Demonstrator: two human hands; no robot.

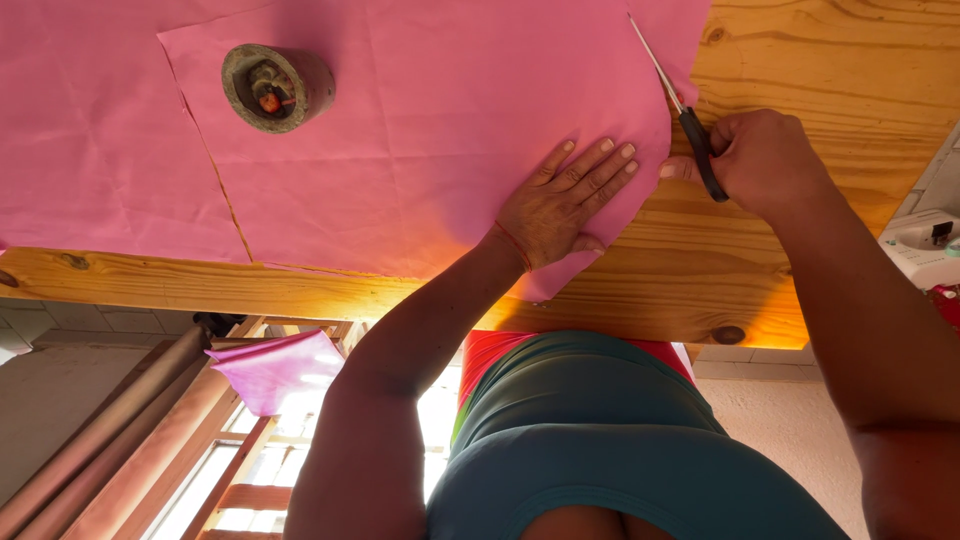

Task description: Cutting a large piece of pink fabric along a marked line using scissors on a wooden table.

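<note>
2 hands work the pink sheet (420, 130): left hand (560, 205) lies open and flat, pinning it to the wooden table (800, 60). Right hand (760, 160) grips scissors (690, 125) (blades in the sheet's edge, upper right); a round weight (275, 88) holds the upper left.

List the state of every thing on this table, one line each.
pink paper sheet: flat on the wooden table, partly cut
scissors: blades in the paper
left hand: palm down, pressing the sheet
right hand: closed on the scissors
round weight: resting on the sheet

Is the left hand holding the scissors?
No, the left hand lies flat on the pink sheet; the right hand grips the scissors.
</note>
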